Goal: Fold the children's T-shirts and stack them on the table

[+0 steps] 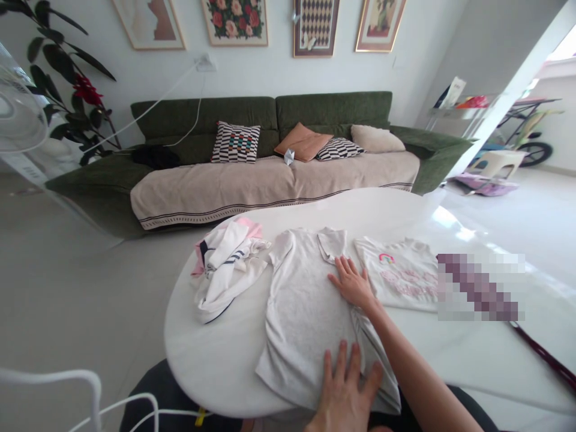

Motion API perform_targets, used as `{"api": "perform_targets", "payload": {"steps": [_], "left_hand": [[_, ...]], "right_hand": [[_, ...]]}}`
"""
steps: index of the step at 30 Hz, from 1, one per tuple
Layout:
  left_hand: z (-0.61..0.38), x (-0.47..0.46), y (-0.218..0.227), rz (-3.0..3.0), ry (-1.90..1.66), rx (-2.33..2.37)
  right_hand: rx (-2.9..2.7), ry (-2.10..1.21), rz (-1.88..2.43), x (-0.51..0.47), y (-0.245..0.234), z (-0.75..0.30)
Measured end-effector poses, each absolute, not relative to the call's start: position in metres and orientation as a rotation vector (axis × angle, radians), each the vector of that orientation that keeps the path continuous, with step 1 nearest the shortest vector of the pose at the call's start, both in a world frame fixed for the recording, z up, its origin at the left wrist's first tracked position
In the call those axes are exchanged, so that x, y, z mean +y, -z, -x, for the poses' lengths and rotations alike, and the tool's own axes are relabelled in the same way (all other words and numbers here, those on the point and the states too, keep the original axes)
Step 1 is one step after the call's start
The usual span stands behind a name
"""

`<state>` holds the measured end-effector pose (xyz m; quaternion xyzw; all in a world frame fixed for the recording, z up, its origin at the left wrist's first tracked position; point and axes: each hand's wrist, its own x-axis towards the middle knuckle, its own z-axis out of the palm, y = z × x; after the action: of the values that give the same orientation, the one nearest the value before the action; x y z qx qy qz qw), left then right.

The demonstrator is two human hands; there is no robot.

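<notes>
A pale grey collared shirt [301,312] lies spread flat on the white oval table [216,360], collar pointing away from me. My right hand [353,285] rests palm down on the shirt's right side below the collar, fingers stretched out. My left hand [346,390] lies flat on the shirt's lower hem near the table's front edge, fingers spread. Neither hand holds anything.
A crumpled pile of white, pink and navy clothes [225,267] sits left of the shirt. A white T-shirt with a rainbow and pink lettering [400,276] lies to the right. A green sofa [279,156] with cushions stands behind the table; a white fan [18,114] stands at the left.
</notes>
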<state>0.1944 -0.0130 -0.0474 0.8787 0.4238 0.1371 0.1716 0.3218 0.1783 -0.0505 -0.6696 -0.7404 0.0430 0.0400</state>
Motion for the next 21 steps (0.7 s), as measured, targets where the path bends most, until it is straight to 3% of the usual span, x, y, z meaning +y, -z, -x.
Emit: {"api": "perform_targets", "payload": {"steps": [8,16,21], "left_hand": [[-0.075,0.000,0.042,-2.073,-0.927,2.020],[-0.070,-0.016,0.061,-1.714,-0.533,2.110],[-0.070,-0.022,0.054,-1.508,-0.726,2.006]], "right_hand": [[-2.260,-0.365,1.746,0.209,0.003,-0.233],[-2.046,-0.659,1.700,0.244,0.016,-0.122],[-1.716,-0.926,1.591,0.262,0.012,-0.120]]}}
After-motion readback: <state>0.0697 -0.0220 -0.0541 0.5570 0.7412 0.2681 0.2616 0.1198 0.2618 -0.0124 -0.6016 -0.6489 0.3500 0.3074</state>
